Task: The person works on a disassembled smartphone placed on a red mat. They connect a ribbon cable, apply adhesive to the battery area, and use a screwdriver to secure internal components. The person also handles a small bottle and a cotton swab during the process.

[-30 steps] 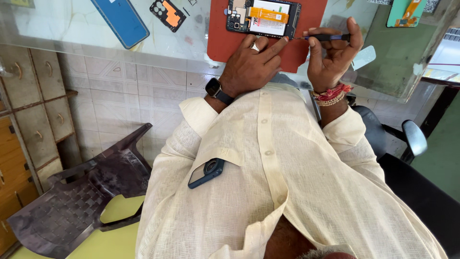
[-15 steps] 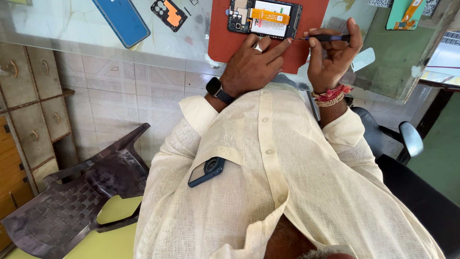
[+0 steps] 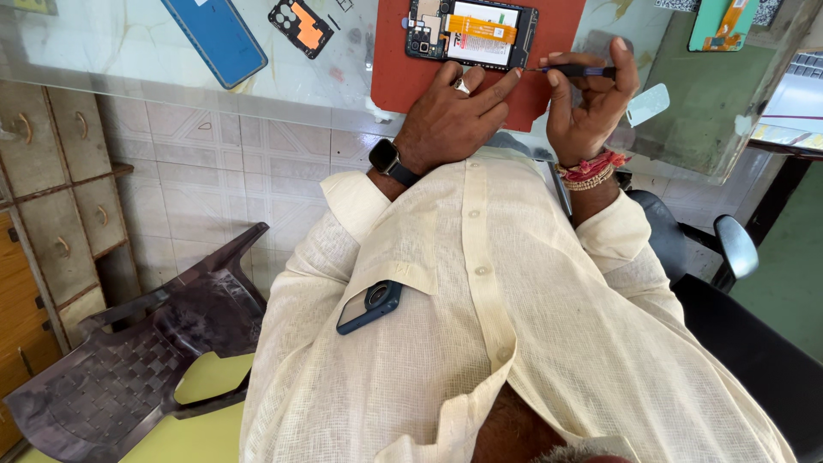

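Glass is covering the worktable (image 3: pixel 129 60), which is stretching across the far part of the head view, with pale tiled floor showing beneath it. On a red mat (image 3: pixel 403 73) at the far centre, an opened phone (image 3: pixel 471 33) is lying flat with its back removed, an orange ribbon cable running across its insides. The left hand (image 3: pixel 450 120), wearing a dark watch at the wrist, is resting on the mat just near of the phone, fingers spread and the index fingertip touching the phone's near right corner; it is gripping nothing. The right hand (image 3: pixel 587 107), with red and beaded bands at the wrist, is pinching a thin dark screwdriver (image 3: pixel 570 70) between thumb and fingers, its tip pointing left at the phone's right edge. Both hands are sitting close together but apart. To the far left, a blue back cover (image 3: pixel 214 34) and a small orange-and-black part (image 3: pixel 298 26) are lying on the glass. A second phone (image 3: pixel 369 306) is poking out of the cream shirt's pocket. A dark plastic chair (image 3: pixel 146 351) is standing at the near left.
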